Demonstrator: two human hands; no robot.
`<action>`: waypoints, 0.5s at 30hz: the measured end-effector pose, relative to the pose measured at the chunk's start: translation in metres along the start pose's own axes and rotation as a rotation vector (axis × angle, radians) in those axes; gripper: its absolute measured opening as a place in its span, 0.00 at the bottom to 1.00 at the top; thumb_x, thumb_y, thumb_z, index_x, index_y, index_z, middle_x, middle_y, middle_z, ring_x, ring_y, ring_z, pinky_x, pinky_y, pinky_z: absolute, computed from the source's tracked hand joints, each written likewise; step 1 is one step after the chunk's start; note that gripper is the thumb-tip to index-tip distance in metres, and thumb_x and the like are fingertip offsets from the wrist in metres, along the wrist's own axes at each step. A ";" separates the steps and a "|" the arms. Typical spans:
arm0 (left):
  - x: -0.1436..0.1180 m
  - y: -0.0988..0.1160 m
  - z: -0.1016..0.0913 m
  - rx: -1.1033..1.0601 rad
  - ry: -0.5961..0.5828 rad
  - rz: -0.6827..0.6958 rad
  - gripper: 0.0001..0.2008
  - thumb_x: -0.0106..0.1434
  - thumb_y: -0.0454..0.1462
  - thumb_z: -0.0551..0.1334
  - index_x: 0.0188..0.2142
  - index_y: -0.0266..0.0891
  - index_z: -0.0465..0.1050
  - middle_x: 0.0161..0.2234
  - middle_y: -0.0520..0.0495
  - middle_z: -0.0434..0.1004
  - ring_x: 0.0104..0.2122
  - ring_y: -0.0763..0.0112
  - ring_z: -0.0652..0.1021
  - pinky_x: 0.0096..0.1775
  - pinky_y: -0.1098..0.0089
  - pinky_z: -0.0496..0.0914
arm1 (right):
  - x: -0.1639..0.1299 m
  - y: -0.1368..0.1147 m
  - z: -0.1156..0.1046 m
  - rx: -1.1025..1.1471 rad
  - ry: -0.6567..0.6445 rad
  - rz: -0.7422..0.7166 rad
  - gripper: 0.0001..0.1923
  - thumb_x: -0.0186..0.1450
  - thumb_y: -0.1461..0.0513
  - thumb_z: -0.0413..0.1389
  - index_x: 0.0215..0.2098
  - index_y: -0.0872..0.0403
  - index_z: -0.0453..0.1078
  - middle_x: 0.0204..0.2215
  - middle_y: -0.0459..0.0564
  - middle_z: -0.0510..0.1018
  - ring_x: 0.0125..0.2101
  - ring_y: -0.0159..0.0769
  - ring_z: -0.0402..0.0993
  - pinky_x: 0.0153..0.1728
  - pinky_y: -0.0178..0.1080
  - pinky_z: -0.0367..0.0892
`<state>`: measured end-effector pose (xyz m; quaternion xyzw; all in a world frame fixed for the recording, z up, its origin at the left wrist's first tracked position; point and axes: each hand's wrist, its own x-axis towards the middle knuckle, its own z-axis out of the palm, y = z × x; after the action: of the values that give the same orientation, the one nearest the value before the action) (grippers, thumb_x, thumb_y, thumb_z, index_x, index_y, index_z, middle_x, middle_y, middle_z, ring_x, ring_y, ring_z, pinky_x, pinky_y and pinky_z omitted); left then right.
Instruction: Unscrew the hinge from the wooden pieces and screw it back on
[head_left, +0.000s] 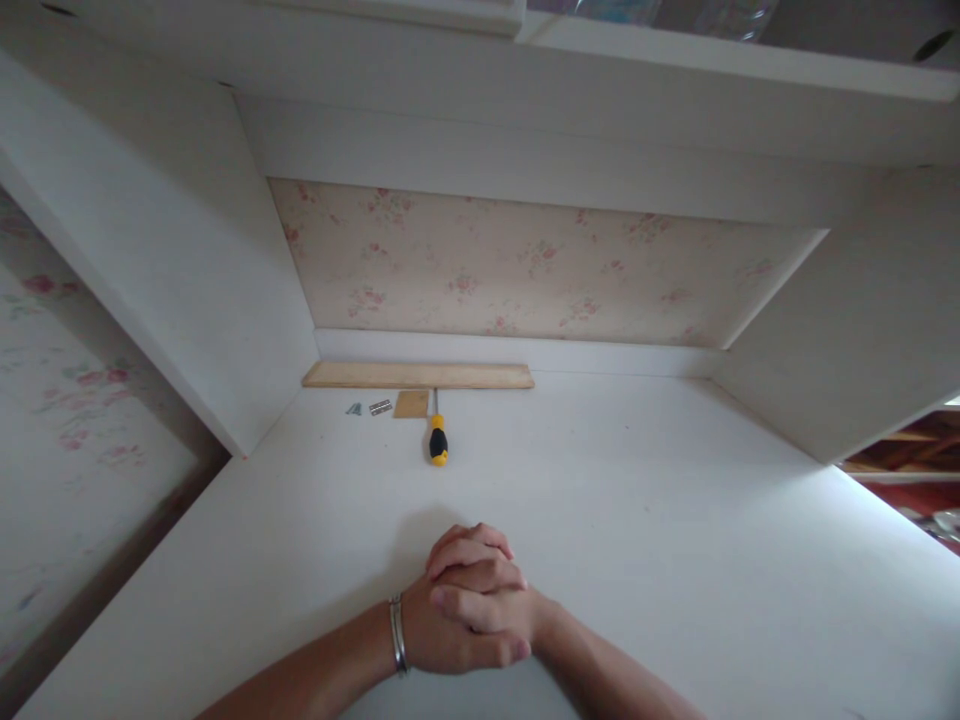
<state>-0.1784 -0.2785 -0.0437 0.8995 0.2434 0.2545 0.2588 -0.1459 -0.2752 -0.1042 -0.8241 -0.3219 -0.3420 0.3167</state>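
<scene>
My left hand [435,637] and my right hand [501,607] are clasped together over the white desktop, fingers interlaced. No object shows between them. A silver bangle [398,634] circles my left wrist. Beyond the hands lies a screwdriver [438,440] with a yellow and black handle, its shaft pointing to the back. Left of its shaft is a small tan square piece [411,404]. Farther left are a small metal hinge [381,407] and a little group of screws [354,409]. Behind these, a long light wooden strip [418,376] lies flat.
White side panels stand on the left [172,240] and right [847,320] of the desktop [675,530]. A white shelf [570,110] overhangs the back, with clear plastic items [731,18] above it. Flower-patterned wallpaper [525,265] shows behind.
</scene>
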 end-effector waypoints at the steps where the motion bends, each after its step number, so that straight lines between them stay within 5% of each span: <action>1: 0.000 0.000 0.000 -0.012 0.009 -0.003 0.25 0.56 0.53 0.57 0.48 0.44 0.68 0.46 0.49 0.69 0.49 0.62 0.67 0.51 0.65 0.63 | 0.000 -0.003 -0.002 0.008 -0.013 -0.018 0.11 0.58 0.54 0.51 0.24 0.50 0.70 0.25 0.55 0.70 0.34 0.45 0.70 0.31 0.48 0.69; 7: 0.002 0.001 -0.003 -0.046 0.011 0.023 0.24 0.56 0.52 0.58 0.48 0.43 0.67 0.44 0.49 0.70 0.49 0.62 0.67 0.51 0.65 0.64 | -0.001 -0.015 -0.011 -0.040 -0.013 0.027 0.11 0.57 0.53 0.52 0.25 0.49 0.71 0.29 0.56 0.71 0.38 0.48 0.70 0.34 0.52 0.68; 15: 0.001 -0.002 0.002 -0.039 0.025 0.050 0.26 0.57 0.54 0.54 0.48 0.42 0.67 0.43 0.48 0.70 0.50 0.62 0.66 0.51 0.64 0.63 | 0.004 0.016 0.005 -0.075 0.037 -0.101 0.10 0.57 0.53 0.51 0.24 0.48 0.68 0.25 0.54 0.69 0.35 0.45 0.70 0.30 0.47 0.69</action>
<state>-0.1772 -0.2769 -0.0465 0.8967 0.2189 0.2771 0.2668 -0.1303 -0.2795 -0.1090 -0.8118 -0.3439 -0.3845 0.2737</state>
